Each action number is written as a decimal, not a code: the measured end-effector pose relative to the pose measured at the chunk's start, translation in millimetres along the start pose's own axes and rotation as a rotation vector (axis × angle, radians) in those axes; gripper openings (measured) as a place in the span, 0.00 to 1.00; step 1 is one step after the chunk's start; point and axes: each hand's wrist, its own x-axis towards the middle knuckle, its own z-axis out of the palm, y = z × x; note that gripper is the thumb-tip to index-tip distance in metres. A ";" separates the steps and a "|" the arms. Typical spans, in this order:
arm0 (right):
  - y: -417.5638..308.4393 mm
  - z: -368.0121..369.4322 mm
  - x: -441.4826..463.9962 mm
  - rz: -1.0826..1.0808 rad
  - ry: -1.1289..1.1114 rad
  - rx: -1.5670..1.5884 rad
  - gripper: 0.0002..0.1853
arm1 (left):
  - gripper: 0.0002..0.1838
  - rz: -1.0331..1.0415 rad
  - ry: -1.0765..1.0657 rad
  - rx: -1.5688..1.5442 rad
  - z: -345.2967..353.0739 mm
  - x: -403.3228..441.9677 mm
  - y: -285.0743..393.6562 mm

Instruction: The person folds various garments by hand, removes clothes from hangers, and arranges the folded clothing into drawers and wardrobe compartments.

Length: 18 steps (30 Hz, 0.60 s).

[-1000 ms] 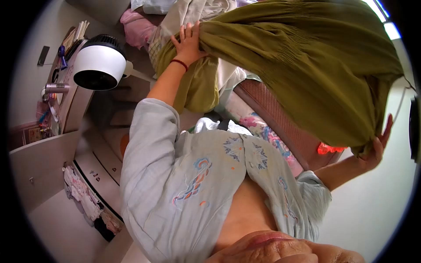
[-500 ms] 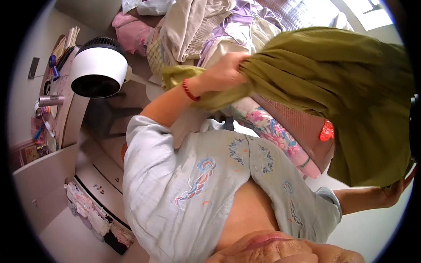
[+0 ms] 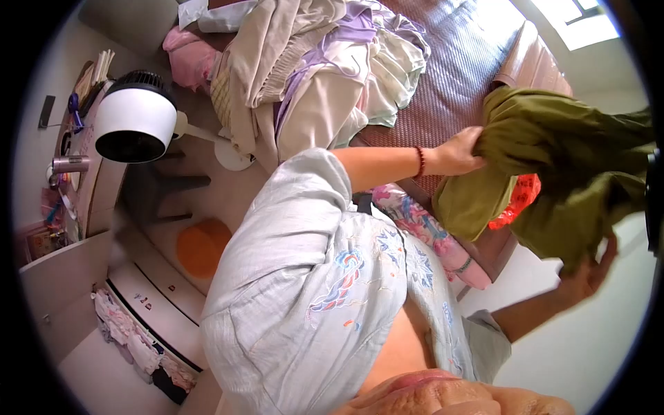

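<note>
Head cam – L hand (image 3: 460,151) now nearer R hand (image 3: 588,274) – both clamped on bunched olive cloth (image 3: 536,142).

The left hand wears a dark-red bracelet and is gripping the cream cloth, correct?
Not quite: in the head view, the left hand is gripping the olive-green cloth, while the cream cloth lies apart from that hand. The dark-red bracelet is indeed on its wrist.

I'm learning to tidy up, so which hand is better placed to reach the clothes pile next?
Probably the left hand: it grips the green cloth nearer the clothes pile. The right hand is farther away, at the cloth's lower edge.
</note>
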 end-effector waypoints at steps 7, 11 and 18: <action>267.3 179.1 -72.6 -0.259 -0.597 -0.580 0.32 | 0.24 -0.012 0.073 0.726 -76.5 -69.0 -72.0; 294.3 235.3 -122.2 0.184 -0.917 -1.002 0.31 | 0.21 -0.104 0.201 1.341 -177.1 -97.6 -49.3; 229.7 295.9 -147.8 -0.259 -0.782 -0.844 0.24 | 0.18 -0.614 0.323 1.594 -287.3 -136.8 -53.6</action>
